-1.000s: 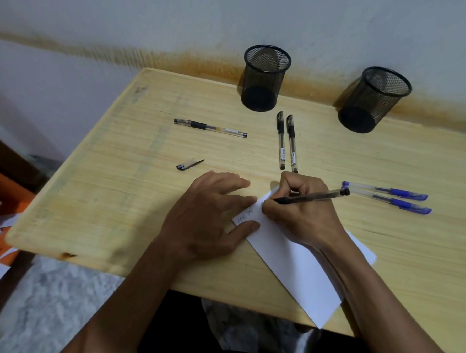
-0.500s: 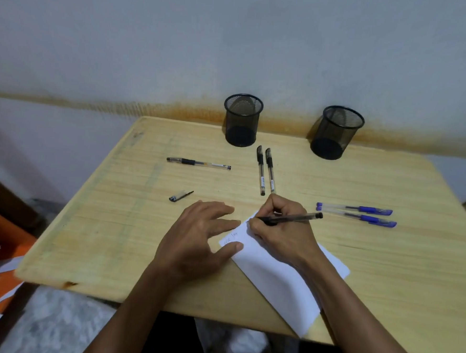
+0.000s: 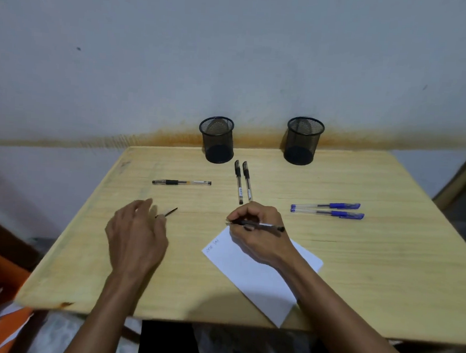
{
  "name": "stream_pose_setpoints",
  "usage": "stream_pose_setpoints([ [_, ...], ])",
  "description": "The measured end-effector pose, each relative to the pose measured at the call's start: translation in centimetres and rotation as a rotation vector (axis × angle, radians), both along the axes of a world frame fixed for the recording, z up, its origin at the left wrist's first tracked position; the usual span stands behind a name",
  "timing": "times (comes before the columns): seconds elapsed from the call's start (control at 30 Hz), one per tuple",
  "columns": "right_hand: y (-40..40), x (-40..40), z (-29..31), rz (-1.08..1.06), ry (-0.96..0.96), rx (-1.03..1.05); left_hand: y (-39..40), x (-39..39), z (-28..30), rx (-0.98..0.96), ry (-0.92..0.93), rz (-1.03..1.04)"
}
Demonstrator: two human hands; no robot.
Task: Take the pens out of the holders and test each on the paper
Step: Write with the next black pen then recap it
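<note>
Pens lie scattered over a pale wooden table [image 3: 356, 279] set against a grey wall. At the far edge stand two black mesh holders, the left holder [image 3: 217, 140] and the right holder [image 3: 303, 140], both upright and well apart from each other. Just in front of the left holder two black capped pens [image 3: 243, 182] lie side by side, pointing toward the person. Further left, a clear pen with a black grip [image 3: 181, 182] lies crosswise on its own. On the right side of the table two blue pens [image 3: 327, 209] lie parallel, nearly touching.

Near the front edge a white sheet of paper [image 3: 248, 270] lies at a slant, with a few small scribbles at its upper left corner. The right hand [image 3: 261, 232] rests on the paper's far corner, fingers clamped around a black pen [image 3: 261, 226] held nearly level, its tip pointing left at about the paper's top edge; whether the tip touches the sheet is hard to tell.

The left hand [image 3: 136, 238] is off the paper, over bare wood to the left, fingers loosely spread and holding nothing. Just beyond its fingertips lies a small dark piece [image 3: 168, 212], probably a pen cap, though the hand is blurred and partly hides it.
</note>
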State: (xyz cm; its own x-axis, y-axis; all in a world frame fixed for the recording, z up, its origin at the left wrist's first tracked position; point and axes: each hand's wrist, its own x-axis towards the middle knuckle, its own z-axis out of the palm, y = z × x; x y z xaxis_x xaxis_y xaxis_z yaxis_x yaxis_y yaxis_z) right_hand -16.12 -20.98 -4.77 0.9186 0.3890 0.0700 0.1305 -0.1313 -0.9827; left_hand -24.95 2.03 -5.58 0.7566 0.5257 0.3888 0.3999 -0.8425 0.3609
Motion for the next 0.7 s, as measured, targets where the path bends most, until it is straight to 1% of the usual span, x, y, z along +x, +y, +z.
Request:
stream_pose_setpoints([
  [0.03, 0.0, 0.0, -0.1, 0.000, 0.015, 0.020, 0.4, -0.1, -0.1, 0.018, 0.055, 0.008],
  [0.1, 0.0, 0.1, -0.3, -0.002, 0.040, 0.057, 1.0, -0.3, -0.4, 0.023, 0.087, -0.008],
  [0.2, 0.0, 0.2, -0.3, 0.012, 0.062, 0.118, 1.1, -0.2, -0.6, 0.005, 0.076, -0.019],
  [0.33, 0.0, 0.2, -0.3, 0.007, 0.071, 0.119, 0.9, 0.1, -0.5, 0.019, 0.052, -0.033],
  [0.4, -0.1, 0.2, -0.3, 0.025, 0.104, 0.137, 0.9, 0.3, -0.2, -0.008, 0.060, -0.048],
  [0.47, -0.1, 0.1, 0.3, 0.053, 0.173, 0.212, 0.2, 0.4, 0.5, -0.087, 0.037, -0.092],
  [0.53, -0.5, -0.1, 1.7, 0.031, 0.199, 0.273, -1.3, 0.4, 2.0, -0.239, -0.070, -0.161],
  [0.6, -1.2, -0.5, 3.7, -0.030, 0.121, 0.270, -3.3, 0.5, 3.3, -0.382, -0.194, -0.236],
  [0.7, -3.1, -1.3, 6.1, -0.105, -0.055, 0.232, -5.9, 0.6, 4.5, -0.452, -0.289, -0.390],
])
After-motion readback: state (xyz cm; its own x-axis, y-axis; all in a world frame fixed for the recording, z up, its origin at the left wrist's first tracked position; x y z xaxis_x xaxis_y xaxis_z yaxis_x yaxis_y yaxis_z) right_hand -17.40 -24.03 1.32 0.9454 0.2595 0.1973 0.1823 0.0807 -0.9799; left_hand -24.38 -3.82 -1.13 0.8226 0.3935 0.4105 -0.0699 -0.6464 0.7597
